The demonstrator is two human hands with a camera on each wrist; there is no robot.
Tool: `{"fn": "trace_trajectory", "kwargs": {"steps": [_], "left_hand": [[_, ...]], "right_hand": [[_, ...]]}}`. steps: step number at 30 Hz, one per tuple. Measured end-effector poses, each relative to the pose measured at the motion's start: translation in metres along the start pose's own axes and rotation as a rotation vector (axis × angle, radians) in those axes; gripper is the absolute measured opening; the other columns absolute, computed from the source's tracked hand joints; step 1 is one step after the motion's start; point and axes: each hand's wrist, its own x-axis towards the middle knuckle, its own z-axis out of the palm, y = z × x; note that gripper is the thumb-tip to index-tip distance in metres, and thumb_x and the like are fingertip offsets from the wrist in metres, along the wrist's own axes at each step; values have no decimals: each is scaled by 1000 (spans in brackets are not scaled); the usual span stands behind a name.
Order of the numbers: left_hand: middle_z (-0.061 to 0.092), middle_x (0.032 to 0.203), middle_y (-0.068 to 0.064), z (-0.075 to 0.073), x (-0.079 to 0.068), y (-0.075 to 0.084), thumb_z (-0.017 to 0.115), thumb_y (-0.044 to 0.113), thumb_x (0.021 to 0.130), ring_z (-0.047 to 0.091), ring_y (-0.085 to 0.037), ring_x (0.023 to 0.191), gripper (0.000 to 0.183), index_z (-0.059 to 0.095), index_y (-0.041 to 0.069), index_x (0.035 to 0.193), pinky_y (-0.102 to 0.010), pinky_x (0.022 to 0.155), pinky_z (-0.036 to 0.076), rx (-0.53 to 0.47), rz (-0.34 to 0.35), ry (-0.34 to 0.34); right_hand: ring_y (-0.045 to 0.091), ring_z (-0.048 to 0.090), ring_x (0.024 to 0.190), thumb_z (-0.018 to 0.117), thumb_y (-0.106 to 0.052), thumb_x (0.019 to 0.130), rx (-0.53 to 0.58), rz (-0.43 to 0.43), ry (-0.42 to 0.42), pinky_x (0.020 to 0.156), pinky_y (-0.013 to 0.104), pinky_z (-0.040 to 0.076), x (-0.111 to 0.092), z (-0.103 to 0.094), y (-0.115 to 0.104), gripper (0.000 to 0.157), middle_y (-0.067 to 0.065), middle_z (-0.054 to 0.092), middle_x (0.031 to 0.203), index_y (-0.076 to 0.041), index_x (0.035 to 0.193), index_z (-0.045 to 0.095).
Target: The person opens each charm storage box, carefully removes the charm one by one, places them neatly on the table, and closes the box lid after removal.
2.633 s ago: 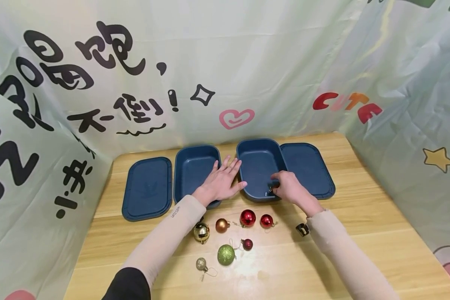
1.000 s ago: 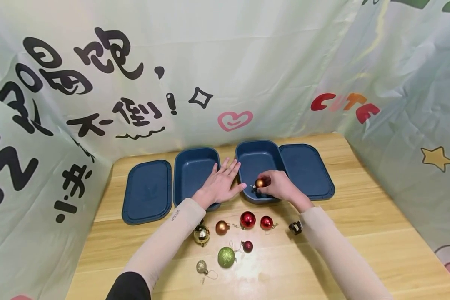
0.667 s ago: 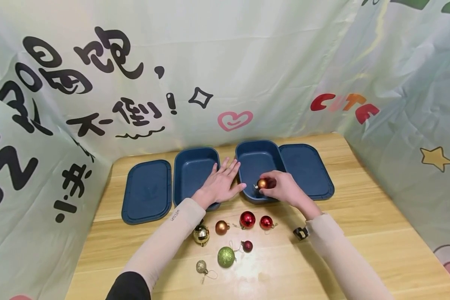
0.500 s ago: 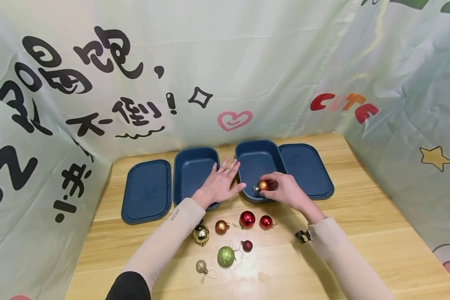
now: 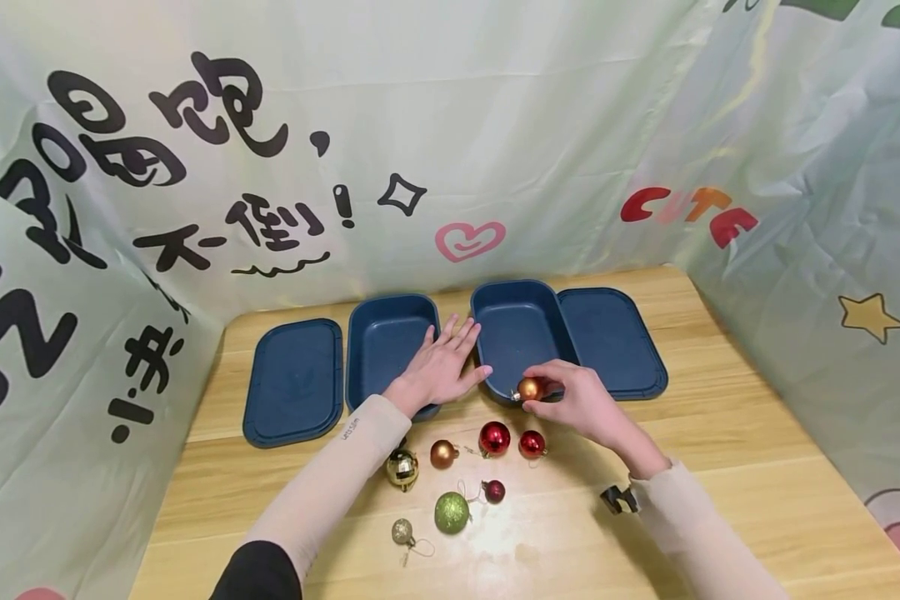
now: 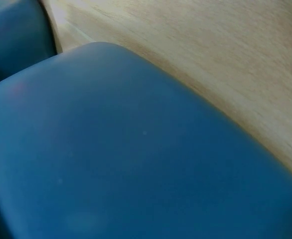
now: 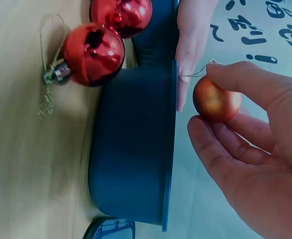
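Note:
My right hand (image 5: 581, 404) pinches a small matte orange-gold bauble (image 5: 528, 389) between thumb and fingers, over the near rim of the right blue box (image 5: 517, 329). Seen from the right wrist, the bauble (image 7: 216, 99) is above the box's rim, its string loop toward the far side. My left hand (image 5: 441, 367) lies with spread, straight fingers across the inner edge of the left blue box (image 5: 386, 346), its fingertips at the right box's rim. The left wrist view mostly shows a blue box wall (image 6: 136, 139). Both boxes are uncovered.
Nearer me on the table lie two red baubles (image 5: 495, 438), a copper one (image 5: 443, 454), a shiny gold one (image 5: 402, 468), a green glittery one (image 5: 452, 512) and small ones. Blue lids (image 5: 296, 379) flank the boxes. Printed cloth (image 5: 570, 125) hangs behind.
My right hand was down inside the right box; it has brought up the orange-gold bauble and drawn it toward the near rim. My left hand has stayed in place.

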Motion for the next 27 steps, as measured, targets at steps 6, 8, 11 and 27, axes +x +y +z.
{"fn": "trace_trajectory", "kwargs": {"steps": [6,8,11,27], "left_hand": [[13,179,-5,0,1,0,31,71,107,-2,-26,167,88,15,14,171,-63,131,13,4,-5,-5],[13,179,-5,-1,1,1,31,71,107,-2,-26,167,87,15,14,171,-63,131,13,2,-4,-6],[14,179,-6,0,1,1,30,71,107,-2,-26,167,88,15,14,171,-63,131,13,3,-2,-4],[14,179,-6,-2,0,1,33,69,107,-1,-27,166,87,16,13,171,-64,131,12,-13,4,-5]], "right_hand": [[20,75,95,91,-9,82,17,7,-2,84,34,64,-11,4,-3,41,10,76,116,-2,119,77],[19,74,96,92,-11,81,32,15,-3,84,34,64,-14,6,-3,41,9,76,117,-3,119,77],[16,72,97,93,-14,81,78,34,-8,85,36,63,-19,9,-2,41,6,76,118,-6,119,78],[9,68,100,93,-16,80,363,111,-93,93,23,60,-51,22,6,45,7,73,120,-6,121,76]]}}
